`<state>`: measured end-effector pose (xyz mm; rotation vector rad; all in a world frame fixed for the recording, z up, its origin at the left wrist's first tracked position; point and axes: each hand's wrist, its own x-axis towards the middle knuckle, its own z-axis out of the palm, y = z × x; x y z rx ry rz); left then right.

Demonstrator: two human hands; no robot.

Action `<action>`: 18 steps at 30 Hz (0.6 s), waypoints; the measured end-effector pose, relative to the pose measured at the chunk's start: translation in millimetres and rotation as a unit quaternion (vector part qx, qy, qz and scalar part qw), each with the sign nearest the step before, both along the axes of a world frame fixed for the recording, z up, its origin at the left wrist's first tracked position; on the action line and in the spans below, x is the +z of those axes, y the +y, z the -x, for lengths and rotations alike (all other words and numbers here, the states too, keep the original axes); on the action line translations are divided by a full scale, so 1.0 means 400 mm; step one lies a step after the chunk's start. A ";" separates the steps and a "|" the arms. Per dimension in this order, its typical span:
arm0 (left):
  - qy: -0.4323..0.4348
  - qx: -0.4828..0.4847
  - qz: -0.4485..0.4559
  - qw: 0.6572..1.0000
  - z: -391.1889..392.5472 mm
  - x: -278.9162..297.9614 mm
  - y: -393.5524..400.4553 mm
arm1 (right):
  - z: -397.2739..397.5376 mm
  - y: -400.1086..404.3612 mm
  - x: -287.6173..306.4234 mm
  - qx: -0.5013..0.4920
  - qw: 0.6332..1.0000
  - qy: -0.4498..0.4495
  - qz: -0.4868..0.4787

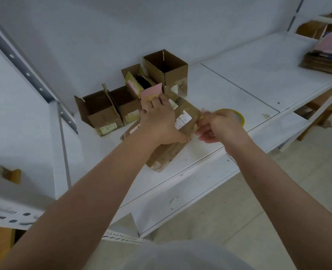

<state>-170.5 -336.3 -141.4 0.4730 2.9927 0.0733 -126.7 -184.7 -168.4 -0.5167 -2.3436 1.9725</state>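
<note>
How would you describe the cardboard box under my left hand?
On the white metal shelf, before a row of open brown cardboard boxes, lies one closed brown cardboard box with a white label. Only it is shut, under the left hand.

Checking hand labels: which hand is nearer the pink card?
Left. Left hand rests on the box, fingertips at the pink card; right hand is farther right, at the tape roll.

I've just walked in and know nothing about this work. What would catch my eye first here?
At a white shelf, the left hand presses on a worn cardboard box while the right hand holds a yellowish roll of tape at its end. Behind them stands a row of open boxes, one showing a pink card.
</note>
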 end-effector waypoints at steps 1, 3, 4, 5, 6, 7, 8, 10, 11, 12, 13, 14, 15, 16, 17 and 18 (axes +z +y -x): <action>0.000 -0.037 0.003 0.999 0.005 -0.001 -0.006 | 0.002 0.024 0.001 -0.028 0.999 0.014 -0.022; -0.008 -0.132 0.023 0.991 0.015 0.004 -0.023 | 0.007 0.074 0.004 -0.118 0.989 0.072 -0.058; -0.012 -0.184 0.034 0.982 0.020 0.009 -0.032 | 0.010 0.092 0.006 -0.152 0.981 0.103 -0.062; -0.012 -0.233 0.046 0.971 0.023 0.014 -0.041 | 0.014 0.100 0.007 -0.161 0.976 0.131 -0.059; -0.006 -0.278 0.061 0.959 0.026 0.017 -0.048 | 0.017 0.099 0.008 -0.150 0.976 0.152 -0.053; 0.001 -0.316 0.075 0.946 0.029 0.019 -0.053 | 0.022 0.090 0.006 -0.119 0.979 0.158 -0.047; 0.006 -0.346 0.086 0.934 0.031 0.018 -0.057 | 0.026 0.079 0.000 -0.076 0.985 0.151 -0.045; 0.005 -0.387 0.105 0.916 0.034 0.009 -0.062 | 0.032 0.061 -0.014 0.010 0.992 0.118 -0.038; 0.006 -0.399 0.115 0.910 0.035 0.002 -0.064 | 0.033 0.056 -0.022 0.051 0.994 0.099 -0.016; 0.007 -0.406 0.124 0.905 0.038 -0.004 -0.068 | 0.032 0.052 -0.031 0.089 0.993 0.078 0.008; 0.006 -0.408 0.130 0.904 0.042 -0.010 -0.074 | 0.031 0.050 -0.043 0.121 0.991 0.061 0.016; 0.004 -0.405 0.134 0.904 0.046 -0.016 -0.081 | 0.028 0.046 -0.054 0.142 0.989 0.048 0.005; 0.006 -0.398 0.136 0.907 0.050 -0.023 -0.091 | 0.027 0.043 -0.067 0.150 0.988 0.044 -0.017; 0.019 -0.386 0.135 0.912 0.054 -0.030 -0.102 | 0.026 0.040 -0.077 0.150 0.987 0.046 -0.037; 0.038 -0.370 0.126 0.920 0.058 -0.039 -0.116 | 0.025 0.036 -0.085 0.145 0.987 0.047 -0.056; 0.057 -0.348 0.108 0.930 0.062 -0.048 -0.131 | 0.024 0.029 -0.093 0.142 0.986 0.045 -0.075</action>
